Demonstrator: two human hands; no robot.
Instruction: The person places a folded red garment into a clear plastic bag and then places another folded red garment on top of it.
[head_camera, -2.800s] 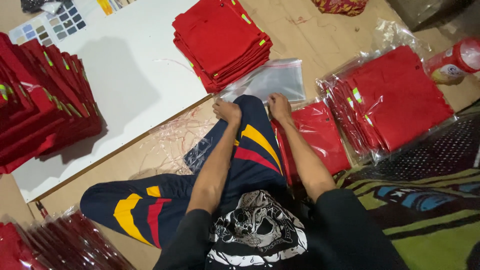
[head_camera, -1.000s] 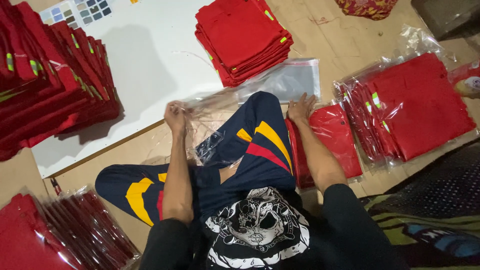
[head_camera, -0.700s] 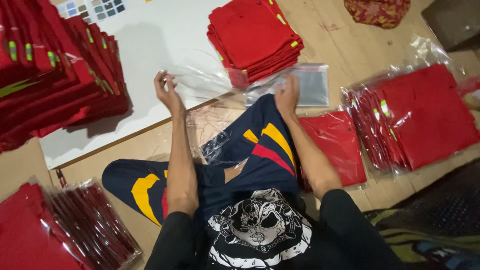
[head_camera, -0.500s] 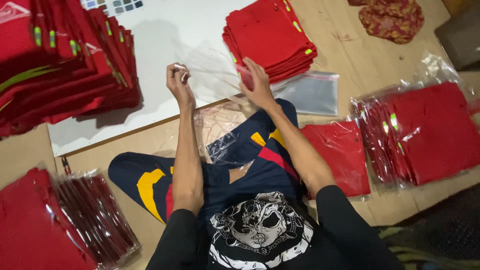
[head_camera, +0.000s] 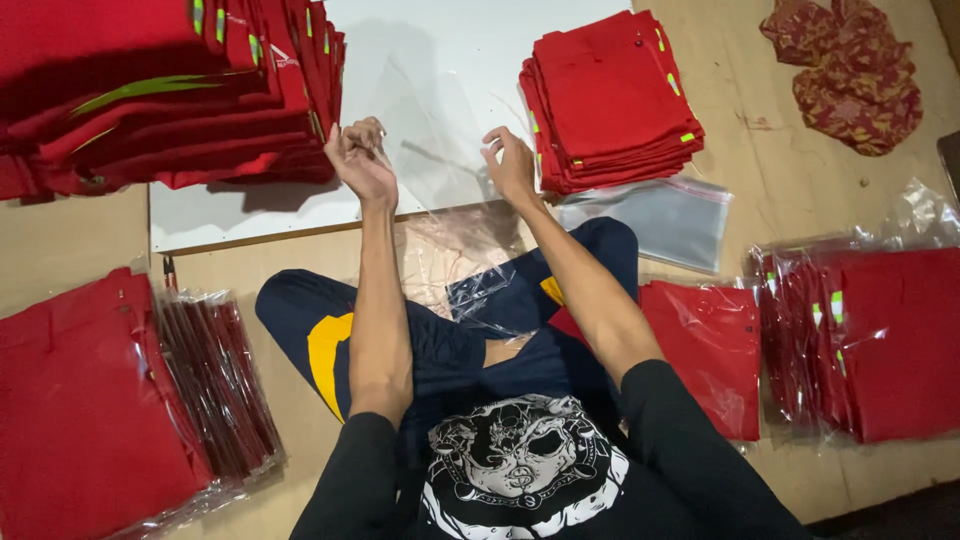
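Observation:
I sit cross-legged on the floor and hold a clear plastic bag (head_camera: 440, 190) up in front of me. My left hand (head_camera: 360, 158) pinches its upper left edge and my right hand (head_camera: 512, 165) grips its upper right edge, so the bag hangs stretched between them over my knees. Just beyond my right hand lies a small stack of folded red garments (head_camera: 610, 95) on a white board (head_camera: 440, 60). A flat pile of empty clear bags (head_camera: 650, 215) lies by my right knee.
A tall stack of folded red garments (head_camera: 160, 90) lies at the far left. Bagged red garments lie at my left (head_camera: 120, 400), by my right leg (head_camera: 710, 340) and at the right (head_camera: 870, 340). A patterned red cloth (head_camera: 850, 70) lies at the far right.
Both hands have risen from the floor by my knees, lifting one clear bag and spreading it in the air. The view has tilted up towards the board.

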